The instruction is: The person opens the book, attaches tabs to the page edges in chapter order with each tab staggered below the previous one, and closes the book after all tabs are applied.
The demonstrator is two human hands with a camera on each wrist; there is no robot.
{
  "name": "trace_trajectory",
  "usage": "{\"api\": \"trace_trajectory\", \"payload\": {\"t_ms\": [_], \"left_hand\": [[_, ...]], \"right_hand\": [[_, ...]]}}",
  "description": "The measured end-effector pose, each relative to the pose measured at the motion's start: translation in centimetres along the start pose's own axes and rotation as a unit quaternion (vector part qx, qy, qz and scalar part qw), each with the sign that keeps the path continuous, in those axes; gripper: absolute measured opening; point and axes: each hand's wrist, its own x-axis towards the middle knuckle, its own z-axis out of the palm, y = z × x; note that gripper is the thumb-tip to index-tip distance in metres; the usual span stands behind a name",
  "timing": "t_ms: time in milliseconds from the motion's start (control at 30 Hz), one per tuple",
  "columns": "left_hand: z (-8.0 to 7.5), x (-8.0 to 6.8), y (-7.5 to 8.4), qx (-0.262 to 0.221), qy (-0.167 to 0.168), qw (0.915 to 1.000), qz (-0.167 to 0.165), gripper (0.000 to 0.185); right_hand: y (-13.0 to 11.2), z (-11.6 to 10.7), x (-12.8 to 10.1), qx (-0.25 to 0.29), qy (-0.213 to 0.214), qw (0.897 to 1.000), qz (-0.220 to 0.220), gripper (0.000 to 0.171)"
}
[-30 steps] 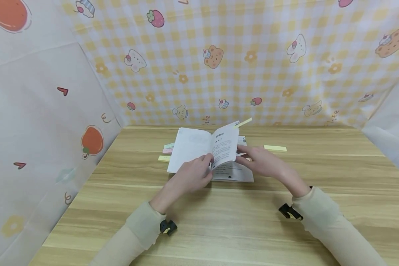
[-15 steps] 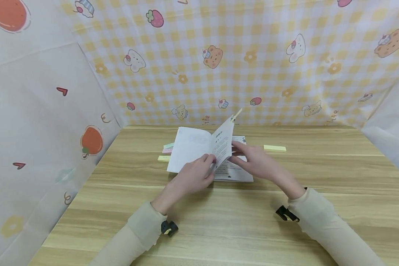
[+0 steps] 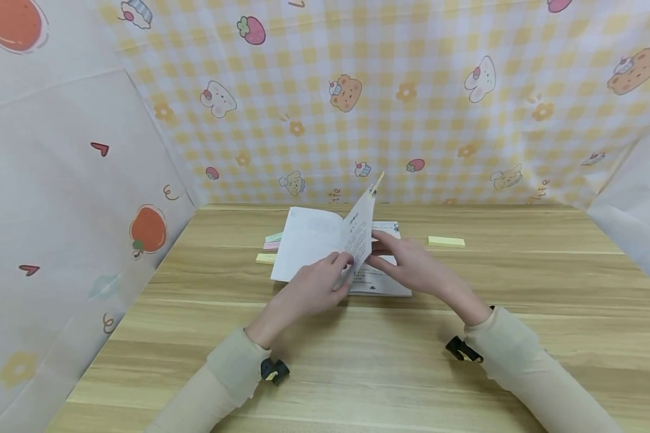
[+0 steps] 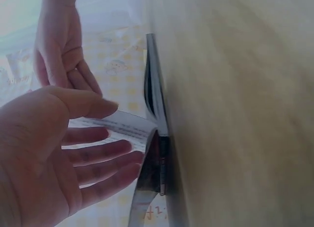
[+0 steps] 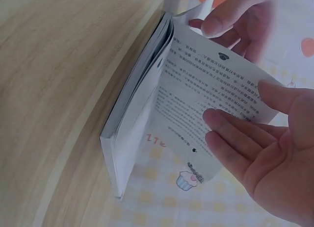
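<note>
An open book (image 3: pixel 381 279) with printed pages lies on the wooden table. One leaf (image 3: pixel 360 225) stands raised near its middle, a yellow sticky tab (image 3: pixel 378 183) at its top corner. My right hand (image 3: pixel 411 264) is behind this leaf, its extended fingers (image 5: pixel 230 134) against the printed side. My left hand (image 3: pixel 316 282) is at the lower middle of the book, by the leaf's foot, over the left page (image 3: pixel 309 240). In the left wrist view its fingers (image 4: pixel 105 151) are spread and loosely extended, with the leaf beyond them.
Green, pink and yellow sticky tabs (image 3: pixel 266 258) stick out from the book's left side. A pad of yellow sticky tabs (image 3: pixel 446 241) lies on the table (image 3: pixel 357 373) to the right. A checked cloth (image 3: pixel 390 132) hangs behind the table's back edge.
My right hand has moved left, tipping the raised leaf from leaning right to nearly upright. The left hand has barely shifted at the book's middle.
</note>
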Motion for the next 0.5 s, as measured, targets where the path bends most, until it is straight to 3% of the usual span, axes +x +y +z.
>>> {"api": "trace_trajectory", "payload": {"t_ms": [167,500], "left_hand": [[-1.0,0.1,0.0,-0.057,-0.015,0.9981,-0.015,0.045],[-2.0,0.5,0.7,-0.129,0.037,0.9909,-0.011,0.049]], "right_hand": [[-0.2,0.1,0.0,0.004,0.0,1.0,-0.003,0.058],[-0.7,0.5,0.3,0.001,-0.004,1.0,-0.005,0.059]]}}
